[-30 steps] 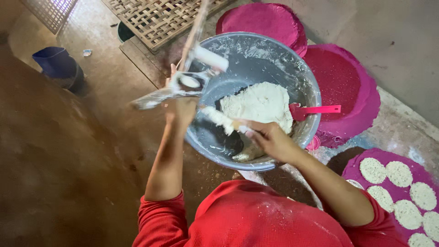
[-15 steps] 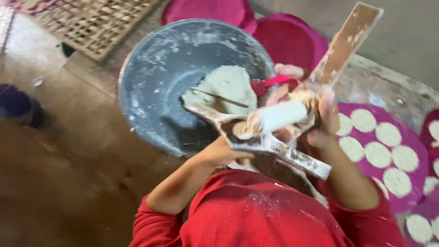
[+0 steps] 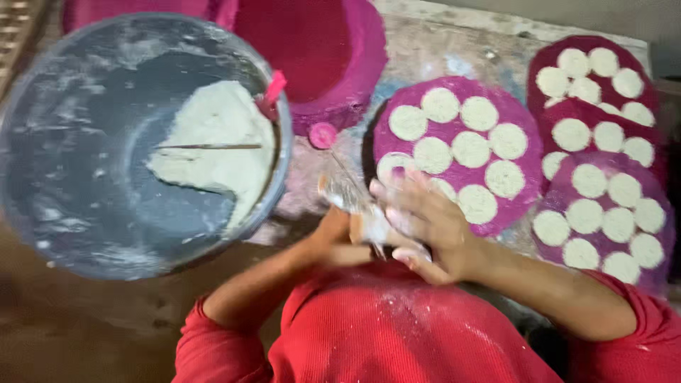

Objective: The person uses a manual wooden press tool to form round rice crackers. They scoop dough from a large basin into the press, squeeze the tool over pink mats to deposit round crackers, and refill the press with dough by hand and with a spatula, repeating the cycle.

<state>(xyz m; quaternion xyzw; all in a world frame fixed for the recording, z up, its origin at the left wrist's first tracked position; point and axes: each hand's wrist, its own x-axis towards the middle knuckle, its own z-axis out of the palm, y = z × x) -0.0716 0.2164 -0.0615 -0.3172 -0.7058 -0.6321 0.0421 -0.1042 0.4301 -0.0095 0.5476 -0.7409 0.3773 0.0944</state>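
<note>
While both hands meet just above the red-shirted chest, the left hand (image 3: 339, 237) is curled shut round a small dough-smeared press tool (image 3: 352, 197), which is blurred so its exact shape can't be made out; it sits btwn the two hands, its far end poking up toward the bench (image 3: 440, 53). The right hand (image 3: 424, 230) lies w/ fingers spread and half-bent over the near end of the same tool, floury, touching it from the right side; whether it truly grips or only presses, can't tell. Just beyond the right hand's fingertips lies a round pink mat (image 3: 521, 117) carrying flat white dough discs (image 3: 472, 149) in rows, the nearest discs almost under the fingers. To the right, two more pink mats (image 3: 656, 138) w/ similar discs overlap each other. Left of the hands, and apart from them, stands a big grey metal basin (image 3: 64, 206) dusted w/ flour, holding a slab of white dough (image 3: 220, 142) against its right wall; a thin stick lies across the dough and a pink-handled scraper (image 3: 271, 91) leans on the rim. Behind the basin, bare pink mats (image 3: 319, 50) are stacked. A small pink cap (image 3: 323, 135) lies on the bench btwn basin and disc mat.
</note>
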